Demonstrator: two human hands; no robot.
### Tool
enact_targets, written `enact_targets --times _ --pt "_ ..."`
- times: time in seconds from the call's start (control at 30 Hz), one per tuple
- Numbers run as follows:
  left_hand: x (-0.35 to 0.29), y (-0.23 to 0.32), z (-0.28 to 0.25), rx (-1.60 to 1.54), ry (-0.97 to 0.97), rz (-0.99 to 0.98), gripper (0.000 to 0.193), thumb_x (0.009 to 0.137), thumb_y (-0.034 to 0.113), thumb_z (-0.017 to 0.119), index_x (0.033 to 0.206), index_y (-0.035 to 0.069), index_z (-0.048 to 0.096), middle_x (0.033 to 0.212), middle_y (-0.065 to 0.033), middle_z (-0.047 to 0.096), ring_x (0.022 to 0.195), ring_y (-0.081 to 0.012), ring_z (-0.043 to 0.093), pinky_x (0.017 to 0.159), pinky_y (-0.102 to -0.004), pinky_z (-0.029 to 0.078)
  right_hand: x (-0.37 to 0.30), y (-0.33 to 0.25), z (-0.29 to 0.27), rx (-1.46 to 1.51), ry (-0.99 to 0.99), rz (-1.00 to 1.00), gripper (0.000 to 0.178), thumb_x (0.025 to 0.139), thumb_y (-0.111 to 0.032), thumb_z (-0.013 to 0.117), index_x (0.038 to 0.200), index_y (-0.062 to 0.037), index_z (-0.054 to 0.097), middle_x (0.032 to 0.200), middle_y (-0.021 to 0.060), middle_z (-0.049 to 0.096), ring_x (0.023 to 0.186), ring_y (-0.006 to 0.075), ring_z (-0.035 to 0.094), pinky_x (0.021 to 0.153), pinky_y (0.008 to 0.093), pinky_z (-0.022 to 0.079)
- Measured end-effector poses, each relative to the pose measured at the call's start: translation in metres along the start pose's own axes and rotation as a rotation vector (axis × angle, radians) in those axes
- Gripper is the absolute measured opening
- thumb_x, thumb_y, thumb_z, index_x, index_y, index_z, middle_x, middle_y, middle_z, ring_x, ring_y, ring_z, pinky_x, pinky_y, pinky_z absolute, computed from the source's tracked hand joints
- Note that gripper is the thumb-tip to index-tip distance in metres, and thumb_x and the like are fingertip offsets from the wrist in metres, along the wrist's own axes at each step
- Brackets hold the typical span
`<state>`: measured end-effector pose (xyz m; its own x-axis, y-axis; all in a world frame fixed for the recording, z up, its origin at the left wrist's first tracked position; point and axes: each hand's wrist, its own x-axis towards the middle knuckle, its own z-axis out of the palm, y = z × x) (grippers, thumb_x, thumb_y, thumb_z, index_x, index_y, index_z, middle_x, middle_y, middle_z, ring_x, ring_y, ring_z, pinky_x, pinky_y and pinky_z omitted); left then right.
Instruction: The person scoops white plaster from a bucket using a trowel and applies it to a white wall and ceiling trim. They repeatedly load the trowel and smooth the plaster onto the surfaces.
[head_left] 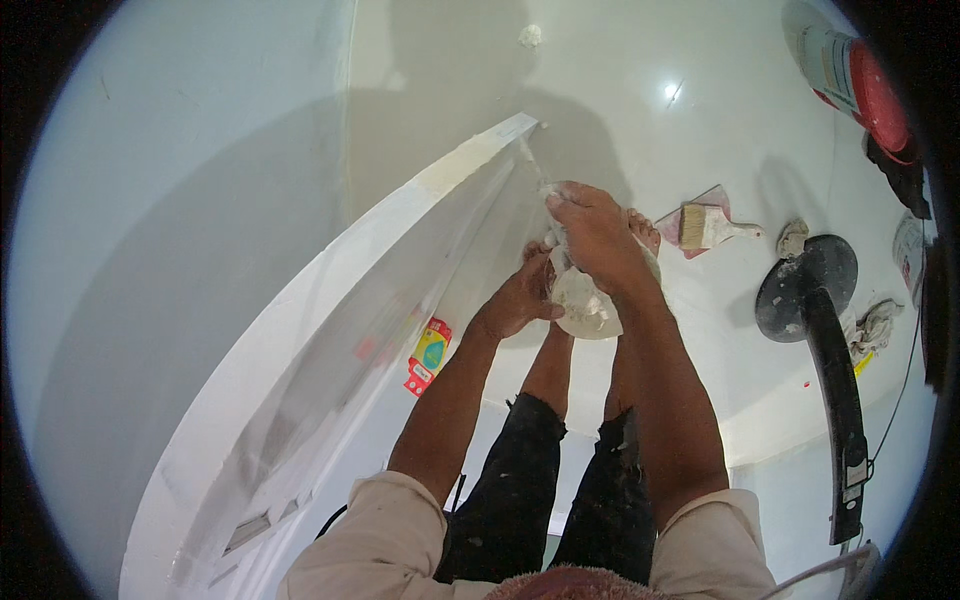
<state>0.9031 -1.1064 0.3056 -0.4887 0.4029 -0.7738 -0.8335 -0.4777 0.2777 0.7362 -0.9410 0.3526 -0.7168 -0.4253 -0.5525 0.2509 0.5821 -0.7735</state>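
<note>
My left hand (522,298) is wrapped round the side of a round, whitish bowl (588,308) with white paste smeared in and on it. Just above the bowl, my right hand (592,228) is closed on a narrow tool (547,190) coated in the same white stuff. Most of that tool is hidden by my fingers, so its kind does not show. Beyond my hands, at the left, the long white edge of an upright panel (400,205) reaches to a corner close to the tool.
On the floor at right lie a paintbrush (705,226) on a pinkish flat piece, a black long-handled tool with a round head (835,330), and rags (872,328). A red-ended bucket (880,100) stands far right. A red and yellow packet (428,357) lies beside the panel.
</note>
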Motion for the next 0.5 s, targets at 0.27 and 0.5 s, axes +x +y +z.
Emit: enact_targets --times 0.27,0.5 --pt "-0.037 -0.047 -0.066 0.210 0.064 -0.083 0.079 0.092 0.016 0.083 0.158 0.006 0.041 0.154 -0.0093 0.054 0.141 -0.0224 0.054 0.117 -0.0420 0.048 -0.027 -0.046 0.000 0.032 0.056 -0.176 0.049 0.108 -0.031 0.056 0.139 0.0061 0.064 0.116 0.0232 0.074 0.109 0.0360 0.071 0.097 0.0417 0.056" --pt "-0.065 -0.002 0.006 0.172 0.054 -0.014 0.065 0.097 0.022 0.077 0.153 0.006 0.047 0.147 -0.0121 0.058 0.134 -0.0242 0.059 0.113 -0.0426 0.052 -0.084 -0.105 -0.050 -0.039 0.090 -0.492 0.041 0.106 -0.021 0.057 0.137 0.0041 0.067 0.111 0.0190 0.074 0.098 0.0252 0.073 0.084 0.0348 0.060"
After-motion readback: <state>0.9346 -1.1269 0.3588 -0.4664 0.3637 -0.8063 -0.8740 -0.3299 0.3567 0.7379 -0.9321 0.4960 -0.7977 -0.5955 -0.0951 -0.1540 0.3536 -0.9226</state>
